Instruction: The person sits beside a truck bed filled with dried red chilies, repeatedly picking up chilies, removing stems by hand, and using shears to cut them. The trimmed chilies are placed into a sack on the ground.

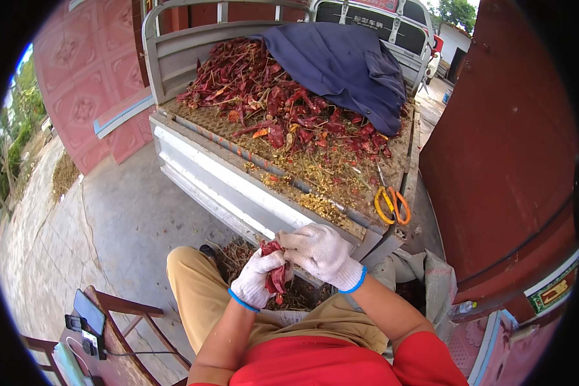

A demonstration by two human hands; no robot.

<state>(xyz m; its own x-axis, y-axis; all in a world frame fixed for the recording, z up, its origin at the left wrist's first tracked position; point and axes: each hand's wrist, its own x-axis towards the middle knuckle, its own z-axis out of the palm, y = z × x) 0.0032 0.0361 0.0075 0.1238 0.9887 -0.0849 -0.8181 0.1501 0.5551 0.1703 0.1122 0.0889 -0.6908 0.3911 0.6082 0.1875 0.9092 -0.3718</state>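
My left hand (257, 277), in a white knit glove with a blue cuff, grips dried red chili peppers (276, 279) above my lap. Bent over their upper end is my right hand (321, 253), gloved the same way, its fingertips pinched against the peppers. What exactly lies between those fingertips is hidden. Beyond my hands, a large heap of dried red chili peppers (270, 103) lies on a truck's cargo bed (198, 118). Scissors with orange and yellow handles (392, 206) rest near the bed's right rear corner.
A dark blue cloth garment (337, 67) covers part of the heap. Loose seeds (321, 205) litter the bed's rear edge. A woven sack (434, 289) stands at right, beside a dark red metal door (502, 144). At lower left, a wooden bench (120, 337) bears a phone (89, 311) and cables.
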